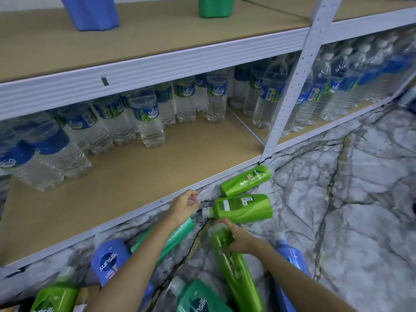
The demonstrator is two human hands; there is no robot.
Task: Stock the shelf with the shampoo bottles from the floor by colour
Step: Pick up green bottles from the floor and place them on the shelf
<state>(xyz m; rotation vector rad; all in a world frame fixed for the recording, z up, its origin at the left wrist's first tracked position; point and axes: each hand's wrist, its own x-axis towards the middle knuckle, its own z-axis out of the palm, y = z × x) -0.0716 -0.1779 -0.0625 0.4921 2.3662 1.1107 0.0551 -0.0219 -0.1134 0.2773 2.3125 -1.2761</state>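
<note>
The floor (360, 199) is grey-white marble-patterned tile with dark veins, and a white metal shelf (157, 61) with tan boards runs along its far side. The right hand (238, 238) has its fingers curled round the upper part of a light green shampoo bottle (238, 280) — that bottle slants from the hand back toward the person, blurred. Just beyond the right hand a second light green bottle (244, 208) lies on its side on the floor, white cap pointing toward the left hand, and past that a third light green bottle (247, 180) lies against the foot of the shelf's perforated upright (299, 75).

The left hand (184, 207) hovers at the front edge of the bottom shelf board (135, 176), fingers loosely bent and holding nothing. Under its forearm lies a teal bottle (180, 233); nearer the person on that side lies a blue Sunsilk bottle (110, 260). Another blue bottle (290, 257) lies outside the right forearm.

Beyond both hands, clear water bottles (146, 118) stand at the back of the bottom board — its front strip is bare. On the board above stand a blue container (90, 12) and a green one (215, 6).
</note>
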